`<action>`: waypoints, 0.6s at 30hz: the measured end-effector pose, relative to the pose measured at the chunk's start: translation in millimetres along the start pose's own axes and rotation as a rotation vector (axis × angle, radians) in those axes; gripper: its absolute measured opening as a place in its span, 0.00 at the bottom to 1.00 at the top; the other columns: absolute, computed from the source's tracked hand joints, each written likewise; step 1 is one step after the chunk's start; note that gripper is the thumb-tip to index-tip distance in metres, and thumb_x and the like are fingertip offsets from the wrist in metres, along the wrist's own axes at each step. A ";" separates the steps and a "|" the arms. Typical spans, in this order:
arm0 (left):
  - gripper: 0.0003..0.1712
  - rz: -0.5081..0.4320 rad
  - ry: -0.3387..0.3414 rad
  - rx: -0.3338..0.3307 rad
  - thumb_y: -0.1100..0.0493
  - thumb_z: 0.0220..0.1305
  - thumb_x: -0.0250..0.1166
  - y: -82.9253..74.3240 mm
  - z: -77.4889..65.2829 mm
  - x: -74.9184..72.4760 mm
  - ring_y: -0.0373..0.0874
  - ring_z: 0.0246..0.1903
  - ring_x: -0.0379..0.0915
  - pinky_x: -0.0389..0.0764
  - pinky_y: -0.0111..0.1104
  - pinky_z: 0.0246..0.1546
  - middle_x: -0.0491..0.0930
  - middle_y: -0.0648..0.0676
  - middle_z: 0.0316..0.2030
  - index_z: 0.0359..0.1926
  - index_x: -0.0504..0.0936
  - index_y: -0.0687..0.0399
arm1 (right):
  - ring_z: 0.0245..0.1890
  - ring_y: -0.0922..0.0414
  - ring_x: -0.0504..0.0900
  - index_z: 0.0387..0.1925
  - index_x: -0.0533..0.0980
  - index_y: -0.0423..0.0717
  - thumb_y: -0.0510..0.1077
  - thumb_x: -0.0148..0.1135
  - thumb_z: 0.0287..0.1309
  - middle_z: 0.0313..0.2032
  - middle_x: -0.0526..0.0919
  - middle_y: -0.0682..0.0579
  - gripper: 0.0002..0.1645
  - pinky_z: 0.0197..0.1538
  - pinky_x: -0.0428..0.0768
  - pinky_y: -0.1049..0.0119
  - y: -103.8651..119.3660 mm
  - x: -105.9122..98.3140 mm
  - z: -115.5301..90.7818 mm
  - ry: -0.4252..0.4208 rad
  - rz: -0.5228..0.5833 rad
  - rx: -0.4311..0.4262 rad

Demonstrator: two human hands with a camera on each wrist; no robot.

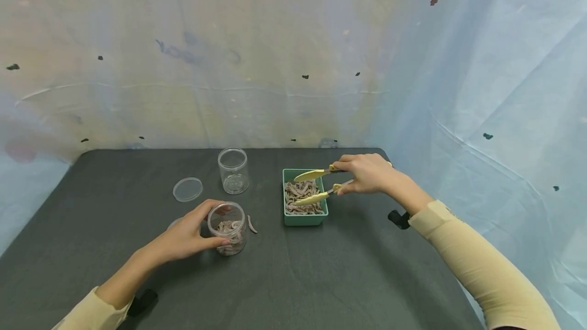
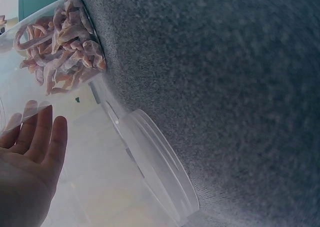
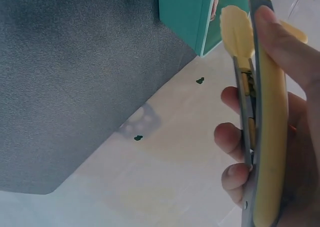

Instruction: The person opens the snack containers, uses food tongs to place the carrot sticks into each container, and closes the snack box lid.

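Note:
My left hand [image 1: 181, 238] holds a clear round jar [image 1: 235, 246] on the table, thumb at the near side and fingers behind. Pale brownish strips, like dried snack pieces [image 2: 65, 47], fill its lower part. My right hand [image 1: 369, 173] grips a pair of tongs [image 1: 313, 199] with yellow tips and yellow handles. The tongs' tips are spread apart over a green rectangular box [image 1: 305, 220], with nothing seen between them. More of the same strips [image 1: 298, 192] lie in that box. One loose strip [image 1: 251, 224] rests on the table just right of the held jar.
A second clear jar [image 1: 235, 182], with no strips in it, stands behind the held one. A flat translucent lid [image 1: 188, 189] lies to its left; another lid [image 2: 160, 162] is mostly hidden behind my left hand in the head view. A patterned sheet [image 1: 257, 65] hangs behind the dark table.

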State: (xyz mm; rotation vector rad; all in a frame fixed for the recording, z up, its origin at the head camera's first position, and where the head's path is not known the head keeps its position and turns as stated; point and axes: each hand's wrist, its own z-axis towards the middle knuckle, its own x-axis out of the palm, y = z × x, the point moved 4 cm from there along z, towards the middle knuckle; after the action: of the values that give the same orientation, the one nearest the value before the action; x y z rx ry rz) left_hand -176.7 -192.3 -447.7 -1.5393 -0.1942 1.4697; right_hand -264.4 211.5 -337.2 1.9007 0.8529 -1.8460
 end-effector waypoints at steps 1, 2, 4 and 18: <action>0.44 0.001 0.001 -0.003 0.41 0.59 0.78 0.2 0.1 0.1 0.49 0.61 0.76 0.79 0.51 0.58 0.76 0.53 0.63 0.70 0.70 0.51 | 0.41 0.53 0.86 0.67 0.78 0.49 0.71 0.75 0.52 0.56 0.82 0.49 0.47 0.27 0.79 0.62 0.2 0.7 1.6 0.012 0.000 0.000; 0.44 0.004 0.001 -0.006 0.41 0.59 0.78 0.2 0.2 0.1 0.49 0.61 0.75 0.79 0.51 0.58 0.76 0.52 0.63 0.70 0.70 0.51 | 0.43 0.52 0.86 0.67 0.78 0.49 0.70 0.75 0.53 0.56 0.82 0.49 0.47 0.28 0.80 0.61 0.4 1.3 3.2 0.024 0.001 0.000; 0.44 0.007 0.003 -0.010 0.40 0.60 0.77 0.7 0.2 0.2 0.48 0.61 0.75 0.78 0.52 0.58 0.76 0.52 0.63 0.70 0.70 0.50 | 0.44 0.51 0.86 0.67 0.78 0.49 0.70 0.75 0.54 0.57 0.82 0.48 0.46 0.30 0.81 0.59 1.1 1.9 6.0 0.050 0.002 0.003; 0.43 0.015 -0.002 0.003 0.41 0.60 0.78 1.0 -2.1 -0.9 0.48 0.61 0.75 0.79 0.53 0.58 0.76 0.53 0.62 0.70 0.70 0.47 | 0.62 0.41 0.80 0.71 0.76 0.51 0.66 0.73 0.59 0.68 0.76 0.42 0.44 0.50 0.84 0.45 6.7 -4.2 23.6 0.216 0.007 0.016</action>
State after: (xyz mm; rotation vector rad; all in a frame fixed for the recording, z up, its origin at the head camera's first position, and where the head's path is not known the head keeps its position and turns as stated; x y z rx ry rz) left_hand -175.6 -194.5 -448.2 -1.5401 -0.1815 1.4830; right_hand -278.1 190.8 -336.1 2.1389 0.8992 -1.6686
